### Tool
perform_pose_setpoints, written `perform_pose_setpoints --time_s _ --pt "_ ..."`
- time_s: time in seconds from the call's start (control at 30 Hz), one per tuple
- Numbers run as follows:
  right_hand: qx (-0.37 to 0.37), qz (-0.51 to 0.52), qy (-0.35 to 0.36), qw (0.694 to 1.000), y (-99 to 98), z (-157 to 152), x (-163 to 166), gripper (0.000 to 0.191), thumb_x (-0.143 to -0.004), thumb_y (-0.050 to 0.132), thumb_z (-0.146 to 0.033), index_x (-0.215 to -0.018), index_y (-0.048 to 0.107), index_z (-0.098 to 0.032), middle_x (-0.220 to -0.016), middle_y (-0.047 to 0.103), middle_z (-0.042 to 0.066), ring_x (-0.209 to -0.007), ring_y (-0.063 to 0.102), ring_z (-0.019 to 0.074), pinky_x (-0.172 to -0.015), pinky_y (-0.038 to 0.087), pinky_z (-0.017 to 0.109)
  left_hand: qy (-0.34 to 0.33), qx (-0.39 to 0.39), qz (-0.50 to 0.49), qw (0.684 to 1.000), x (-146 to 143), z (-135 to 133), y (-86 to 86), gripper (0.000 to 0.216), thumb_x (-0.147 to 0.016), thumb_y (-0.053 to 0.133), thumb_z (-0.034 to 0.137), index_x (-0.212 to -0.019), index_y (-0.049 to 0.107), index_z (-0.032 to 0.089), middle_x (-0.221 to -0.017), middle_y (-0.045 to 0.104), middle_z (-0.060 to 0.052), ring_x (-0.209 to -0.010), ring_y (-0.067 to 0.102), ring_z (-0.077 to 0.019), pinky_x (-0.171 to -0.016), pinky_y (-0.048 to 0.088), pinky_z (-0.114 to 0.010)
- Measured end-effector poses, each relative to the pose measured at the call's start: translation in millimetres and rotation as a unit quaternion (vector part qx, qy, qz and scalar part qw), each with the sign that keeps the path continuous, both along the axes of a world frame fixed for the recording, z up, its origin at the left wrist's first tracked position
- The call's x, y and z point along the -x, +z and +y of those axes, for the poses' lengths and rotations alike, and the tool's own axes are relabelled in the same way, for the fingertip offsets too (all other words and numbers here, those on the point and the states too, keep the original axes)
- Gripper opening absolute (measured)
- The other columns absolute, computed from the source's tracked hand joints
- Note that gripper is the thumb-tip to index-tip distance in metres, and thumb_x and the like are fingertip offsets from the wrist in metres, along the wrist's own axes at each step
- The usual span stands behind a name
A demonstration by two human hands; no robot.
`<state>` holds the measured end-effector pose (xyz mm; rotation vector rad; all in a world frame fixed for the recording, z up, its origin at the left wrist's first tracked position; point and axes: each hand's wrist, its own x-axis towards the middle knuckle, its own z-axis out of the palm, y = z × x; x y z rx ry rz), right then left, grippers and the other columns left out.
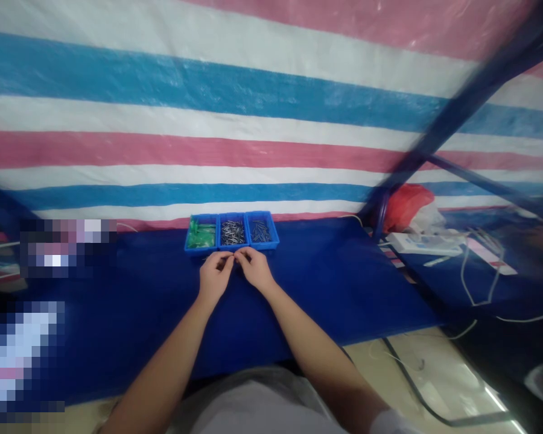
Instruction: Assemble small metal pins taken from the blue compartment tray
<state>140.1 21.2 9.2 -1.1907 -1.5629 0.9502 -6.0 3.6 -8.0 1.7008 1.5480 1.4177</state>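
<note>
My left hand point(215, 275) and my right hand point(254, 266) meet at the fingertips just above the blue table, in front of three small blue bins. Both are closed in a pinch; whatever lies between the fingers is too small to make out. Directly beyond them stands the middle bin point(234, 246), filled with short metal pieces point(233, 231). On its left, another bin point(201, 249) contains green plastic packaging point(203, 234). The right-hand bin point(263, 245) holds thin, dark metal pieces point(260, 230) that resemble screws.
A striped plastic sheet point(253, 154) hangs behind the blue table point(335, 283). A dark metal frame post point(434, 132) slants at the right. Beyond it, a second table carries a red plastic bag point(407, 205), a white box point(423, 243) and loose cables point(465, 277). Blurred patches cover the left side.
</note>
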Motion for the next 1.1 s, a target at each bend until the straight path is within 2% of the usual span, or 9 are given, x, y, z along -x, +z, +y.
perform_pose_setpoints --time_s 0.1,0.33,0.53,0.7,0.83,0.97,1.1 --pt "0.004 0.008 -0.004 1.000 0.2 0.4 0.0 0.022 -0.092 0.057 -0.037 -0.085 0.069 -0.021 -0.080 0.072 0.003 -0.076 0.066 0.0186 -0.078 0.052 0.031 -0.002 -0.020 0.022 1.000 -0.5 -0.1 2.2 0.019 -0.089 0.062 0.038 -0.094 0.073 0.022 -0.093 0.072 -0.004 -0.072 0.064 -0.0151 -0.071 0.053 -0.029" --pt "0.000 0.019 -0.010 1.000 -0.2 -0.1 1.6 0.021 -0.090 0.059 -0.037 -0.087 0.070 -0.021 -0.083 0.074 0.003 -0.078 0.067 0.0185 -0.078 0.053 0.031 -0.005 -0.020 0.017 1.000 0.4 2.0 -2.0 0.019 -0.091 0.059 0.035 -0.096 0.071 0.022 -0.093 0.072 -0.005 -0.077 0.067 -0.0171 -0.077 0.055 -0.032" --pt "-0.033 0.025 0.018 0.999 0.5 -1.9 2.1 0.018 -0.087 0.063 -0.034 -0.097 0.071 -0.022 -0.090 0.074 0.003 -0.082 0.067 0.0187 -0.078 0.052 0.031 0.022 -0.001 0.015 1.000 2.9 1.9 -4.1 0.023 -0.095 0.054 0.039 -0.095 0.069 0.021 -0.089 0.071 -0.005 -0.078 0.068 -0.0183 -0.077 0.054 -0.032" --pt "-0.031 -0.020 0.014 0.999 2.0 -2.4 -0.2 0.022 -0.092 0.055 -0.038 -0.089 0.069 -0.022 -0.084 0.071 0.002 -0.077 0.064 0.0178 -0.072 0.049 0.029 0.003 -0.002 0.020 1.000 1.1 -0.1 -2.2 0.025 -0.094 0.054 0.041 -0.096 0.070 0.021 -0.092 0.072 -0.005 -0.077 0.068 -0.0183 -0.076 0.054 -0.032" --pt "-0.016 -0.025 0.003 1.000 0.6 -1.4 -0.4 0.029 -0.095 0.052 -0.042 -0.082 0.068 -0.021 -0.076 0.069 0.001 -0.071 0.061 0.0175 -0.068 0.047 0.028 -0.003 0.015 0.001 1.000 -0.6 -0.8 -1.3 0.024 -0.090 0.061 0.041 -0.103 0.071 0.023 -0.086 0.072 -0.003 -0.072 0.067 -0.0172 -0.075 0.054 -0.031" --pt "-0.014 -0.020 -0.002 1.000 -0.9 -0.8 0.0 0.033 -0.096 0.051 -0.044 -0.078 0.068 -0.021 -0.073 0.068 0.001 -0.069 0.061 0.0175 -0.067 0.046 0.028 -0.015 0.005 0.002 1.000 -0.9 -1.1 0.0 0.020 -0.091 0.061 0.039 -0.097 0.071 0.023 -0.086 0.072 -0.003 -0.071 0.067 -0.0165 -0.075 0.053 -0.031" --pt "-0.031 0.001 -0.001 1.000 -0.9 -1.2 0.1 0.025 -0.093 0.056 -0.041 -0.086 0.071 -0.022 -0.085 0.073 0.003 -0.077 0.065 0.0186 -0.072 0.049 0.030 -0.008 0.012 0.010 1.000 0.1 -1.9 2.2 0.023 -0.093 0.057 0.041 -0.093 0.069 0.022 -0.085 0.072 -0.003 -0.072 0.067 -0.0169 -0.075 0.052 -0.031"
